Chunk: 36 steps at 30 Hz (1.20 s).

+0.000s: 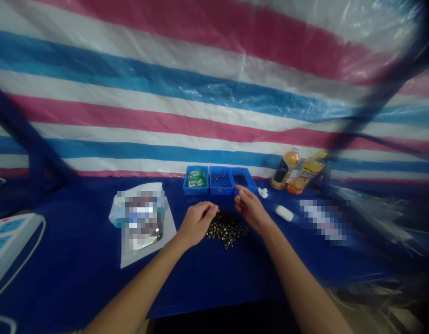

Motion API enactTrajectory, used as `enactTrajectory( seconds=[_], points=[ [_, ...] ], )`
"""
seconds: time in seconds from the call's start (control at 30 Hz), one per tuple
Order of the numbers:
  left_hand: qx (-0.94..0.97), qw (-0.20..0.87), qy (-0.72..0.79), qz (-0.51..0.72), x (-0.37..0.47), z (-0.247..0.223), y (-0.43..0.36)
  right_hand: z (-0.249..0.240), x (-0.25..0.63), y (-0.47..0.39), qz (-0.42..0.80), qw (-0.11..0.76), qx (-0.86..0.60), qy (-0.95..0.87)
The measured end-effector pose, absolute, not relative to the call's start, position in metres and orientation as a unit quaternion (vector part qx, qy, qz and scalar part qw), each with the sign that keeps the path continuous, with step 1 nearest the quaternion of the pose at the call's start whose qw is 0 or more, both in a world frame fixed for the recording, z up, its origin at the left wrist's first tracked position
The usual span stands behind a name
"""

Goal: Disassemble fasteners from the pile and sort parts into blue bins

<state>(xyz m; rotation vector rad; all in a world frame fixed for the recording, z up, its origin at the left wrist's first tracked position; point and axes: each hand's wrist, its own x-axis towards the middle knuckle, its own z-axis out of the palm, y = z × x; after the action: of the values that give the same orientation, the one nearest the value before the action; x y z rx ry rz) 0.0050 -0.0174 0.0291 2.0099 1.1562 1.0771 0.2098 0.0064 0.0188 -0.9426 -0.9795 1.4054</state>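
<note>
A pile of small, shiny, brass-coloured and dark metal pieces (226,232), too small to name surely, lies on the blue table between my hands. At its left edge is my left hand (197,223), fingers bent and drawn together with the thumb; what they hold, if anything, is hidden. My right hand (251,209) is raised over the pile's right side, just in front of the right blue bin (252,184). Its thumb and fingers are closed in a pinch, and anything in them is too small to make out. The middle blue bin (220,190) contains several small metal pieces.
Green packets (196,178) fill the left blue bin (195,191). Two drink bottles (285,169), crumpled tissue (263,192) and a white oval case (284,213) are at the right. A plastic package (141,218) lies left, and a white power strip (12,241) farther left. Striped sheeting (186,93) hangs behind.
</note>
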Motion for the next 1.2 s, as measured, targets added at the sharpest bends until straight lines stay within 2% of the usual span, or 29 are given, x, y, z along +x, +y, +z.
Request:
enactTrajectory(
  seconds=[0.1, 0.2, 0.33, 0.43, 0.63, 0.77, 0.83, 0.93, 1.07, 1.2],
  points=[
    [0.755, 0.281, 0.438, 0.399, 0.005, 0.027, -0.017, 0.014, 0.221, 0.013, 0.553, 0.577, -0.448, -0.401],
    [0.761, 0.246, 0.452, 0.395, 0.004, 0.022, -0.014, 0.01, 0.232, 0.015, 0.476, 0.551, -0.508, -0.46],
    [0.741, 0.14, 0.514, 0.408, -0.003, 0.016, -0.006, 0.006, 0.235, 0.014, 0.327, 0.452, -0.531, -0.638],
    [0.74, 0.119, 0.533, 0.392, -0.007, 0.013, -0.002, 0.007, 0.225, 0.017, 0.243, 0.354, -0.512, -0.744],
    [0.756, 0.101, 0.539, 0.359, -0.006, 0.009, -0.002, 0.021, 0.192, 0.035, 0.156, 0.209, -0.494, -0.83],
    [0.76, 0.097, 0.54, 0.348, -0.007, 0.007, -0.003, 0.027, 0.177, 0.042, 0.138, 0.165, -0.512, -0.832],
    [0.76, 0.1, 0.538, 0.351, -0.007, 0.008, -0.003, 0.028, 0.175, 0.044, 0.15, 0.175, -0.513, -0.827],
    [0.758, 0.112, 0.527, 0.368, -0.006, 0.01, -0.003, 0.028, 0.179, 0.043, 0.207, 0.25, -0.502, -0.802],
    [0.769, 0.136, 0.48, 0.399, -0.002, 0.016, -0.006, 0.028, 0.184, 0.028, 0.4, 0.387, -0.453, -0.696],
    [0.786, 0.122, 0.442, 0.414, 0.002, 0.019, -0.009, 0.026, 0.184, 0.01, 0.535, 0.433, -0.435, -0.581]
  ],
)
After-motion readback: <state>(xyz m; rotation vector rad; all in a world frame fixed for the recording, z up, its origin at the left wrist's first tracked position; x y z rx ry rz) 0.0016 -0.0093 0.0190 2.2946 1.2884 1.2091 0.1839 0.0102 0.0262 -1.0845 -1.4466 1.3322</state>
